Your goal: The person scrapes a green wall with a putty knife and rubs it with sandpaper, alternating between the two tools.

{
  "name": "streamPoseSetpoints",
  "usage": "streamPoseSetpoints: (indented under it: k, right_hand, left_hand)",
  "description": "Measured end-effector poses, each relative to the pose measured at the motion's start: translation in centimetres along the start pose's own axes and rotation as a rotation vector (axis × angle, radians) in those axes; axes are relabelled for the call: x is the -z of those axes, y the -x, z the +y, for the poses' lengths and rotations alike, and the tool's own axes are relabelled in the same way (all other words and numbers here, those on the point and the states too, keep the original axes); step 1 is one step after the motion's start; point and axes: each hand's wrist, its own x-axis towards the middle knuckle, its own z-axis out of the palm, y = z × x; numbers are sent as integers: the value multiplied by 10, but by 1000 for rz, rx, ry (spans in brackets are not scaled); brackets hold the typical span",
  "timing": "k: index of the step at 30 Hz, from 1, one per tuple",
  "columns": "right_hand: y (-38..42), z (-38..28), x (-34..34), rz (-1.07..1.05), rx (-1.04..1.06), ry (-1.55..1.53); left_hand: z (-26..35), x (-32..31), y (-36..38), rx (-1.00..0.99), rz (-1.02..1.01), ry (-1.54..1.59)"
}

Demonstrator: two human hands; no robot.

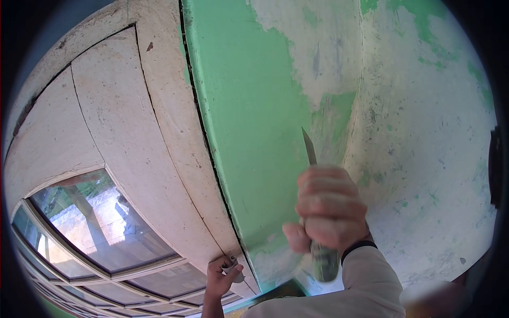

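My right hand is wrapped in a fist around a knife. The knife's narrow, pointed blade stands up above the fist, in front of the green painted wall. Below the fist its thick, dull green handle sticks out. Bare pale patches show where the green paint is gone. Lower down, my left hand is closed at the edge of the white wooden frame, its fingers curled round a small greyish piece whose kind I cannot make out.
A white door or window panel with glass panes fills the left side. A dark gap runs between frame and wall. To the right, a pale, stained wall meets the green one in a corner. A blurred pale object sits at lower right.
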Motion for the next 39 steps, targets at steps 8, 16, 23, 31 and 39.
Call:
streamPoseSetpoints:
  k: [8, 16, 23, 31, 39]
  right_hand:
    - [0, 9, 3, -61, -18, 38]
    - [0, 14, 0, -84, -47, 125]
    - [-1, 9, 1, -88, -17, 3]
    - [-4, 2, 2, -153, 28, 6]
    - [-21, -4, 18, -431, -127, 258]
  left_hand:
    - [1, 0, 0, 19, -7, 38]
    - [7, 1, 0, 35, -1, 5]
    - [3, 1, 1, 23, -21, 10]
    - [2, 0, 1, 0, -4, 13]
    - [0, -2, 0, -1, 10, 22]
